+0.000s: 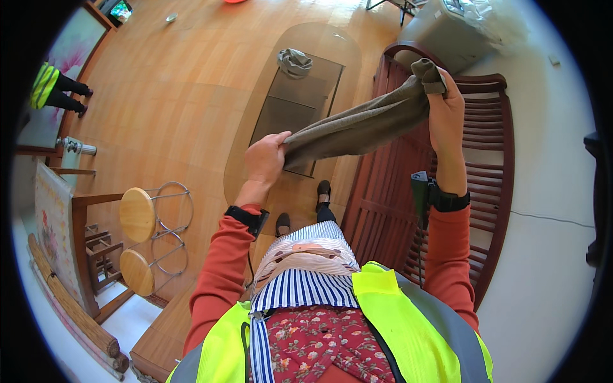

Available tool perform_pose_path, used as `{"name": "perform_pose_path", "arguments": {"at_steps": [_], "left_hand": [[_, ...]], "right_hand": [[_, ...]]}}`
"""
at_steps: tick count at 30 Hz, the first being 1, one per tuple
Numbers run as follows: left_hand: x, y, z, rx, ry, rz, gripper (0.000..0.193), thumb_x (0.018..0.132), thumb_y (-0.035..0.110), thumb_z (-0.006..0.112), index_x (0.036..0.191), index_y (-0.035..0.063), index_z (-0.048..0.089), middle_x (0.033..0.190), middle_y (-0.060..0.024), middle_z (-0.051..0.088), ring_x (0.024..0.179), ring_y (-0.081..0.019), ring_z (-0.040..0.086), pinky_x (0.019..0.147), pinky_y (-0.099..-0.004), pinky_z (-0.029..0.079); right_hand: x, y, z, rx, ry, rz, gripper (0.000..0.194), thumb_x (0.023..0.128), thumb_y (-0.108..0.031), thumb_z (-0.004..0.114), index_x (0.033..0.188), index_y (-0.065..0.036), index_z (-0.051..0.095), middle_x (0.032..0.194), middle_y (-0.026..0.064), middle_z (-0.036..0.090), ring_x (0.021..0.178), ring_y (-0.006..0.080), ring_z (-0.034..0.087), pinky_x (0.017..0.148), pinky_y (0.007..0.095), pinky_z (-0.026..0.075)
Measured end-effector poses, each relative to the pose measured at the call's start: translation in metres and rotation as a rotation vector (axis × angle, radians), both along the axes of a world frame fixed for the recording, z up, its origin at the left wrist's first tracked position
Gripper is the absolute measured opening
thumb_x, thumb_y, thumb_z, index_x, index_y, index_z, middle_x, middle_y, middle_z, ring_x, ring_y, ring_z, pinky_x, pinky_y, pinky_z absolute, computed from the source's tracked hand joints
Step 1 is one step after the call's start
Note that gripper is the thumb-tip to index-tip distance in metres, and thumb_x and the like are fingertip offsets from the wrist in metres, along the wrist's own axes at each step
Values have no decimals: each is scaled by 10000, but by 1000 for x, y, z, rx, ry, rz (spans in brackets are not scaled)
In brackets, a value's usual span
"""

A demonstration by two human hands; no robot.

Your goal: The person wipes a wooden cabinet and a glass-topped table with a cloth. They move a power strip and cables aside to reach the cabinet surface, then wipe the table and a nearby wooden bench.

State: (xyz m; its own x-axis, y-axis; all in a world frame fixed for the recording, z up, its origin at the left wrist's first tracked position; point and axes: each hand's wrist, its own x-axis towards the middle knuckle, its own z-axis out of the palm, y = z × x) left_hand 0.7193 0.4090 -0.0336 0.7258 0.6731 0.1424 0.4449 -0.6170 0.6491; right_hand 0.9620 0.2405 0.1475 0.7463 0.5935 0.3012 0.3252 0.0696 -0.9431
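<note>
A grey-brown cloth [359,122] is stretched slantwise between my two hands, above a glass-topped coffee table [292,112]. My left hand [266,160] pinches its lower left end between thumb and fingers. Higher up and to the right, my right hand [445,105] grips the other end, where the fabric is bunched and folded over. On the far end of the coffee table lies a crumpled greyish cloth [294,63], touched by neither hand.
A dark red slatted wooden bench [388,177] stands close on the right, with a large grey bin [445,36] beyond it. Round-seated stools [137,214] and a table with a patterned cover [55,230] are at left. Another person [55,88] stands at far left.
</note>
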Motion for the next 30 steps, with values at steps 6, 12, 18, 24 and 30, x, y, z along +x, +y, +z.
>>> {"name": "perform_pose_path", "arguments": {"at_steps": [6, 12, 18, 24, 30], "left_hand": [[36, 31, -6, -60, 70, 126, 239, 886, 176, 568, 1070, 195, 720, 907, -103, 697, 792, -282, 672, 641, -358, 506], [120, 60, 12, -204, -60, 144, 200, 910, 279, 600, 1020, 175, 731, 826, -109, 681, 753, -270, 667, 631, -351, 490], [168, 68, 5, -398, -199, -56, 210, 894, 119, 590, 1054, 168, 717, 968, -82, 697, 812, -238, 671, 665, -338, 504], [159, 43, -64, -215, 17, -229, 240, 822, 66, 639, 1015, 182, 723, 1067, -43, 689, 963, -261, 649, 811, -334, 526], [121, 2, -182, -331, 328, -306, 264, 802, 32, 651, 1019, 165, 721, 1071, -34, 693, 971, -229, 657, 828, -301, 528]], "right_hand": [[92, 22, -51, -44, -282, -56, 204, 922, -89, 605, 1101, 3, 640, 937, 0, 638, 871, 81, 546, 810, 232, 440], [176, 29, -25, -16, -515, -221, 189, 911, -82, 610, 1072, 7, 650, 924, 22, 664, 866, 87, 563, 814, 236, 447], [181, -6, 17, -105, -625, -414, 185, 881, -30, 604, 1052, -5, 670, 942, 31, 688, 885, 103, 595, 828, 246, 460], [130, -54, -16, -476, -362, 199, 286, 747, 94, 538, 976, -10, 673, 925, 88, 696, 854, 171, 660, 787, 268, 503], [98, -52, -142, -801, -115, 461, 285, 803, 25, 622, 1083, -29, 637, 916, 149, 673, 784, 260, 675, 729, 302, 523]]}}
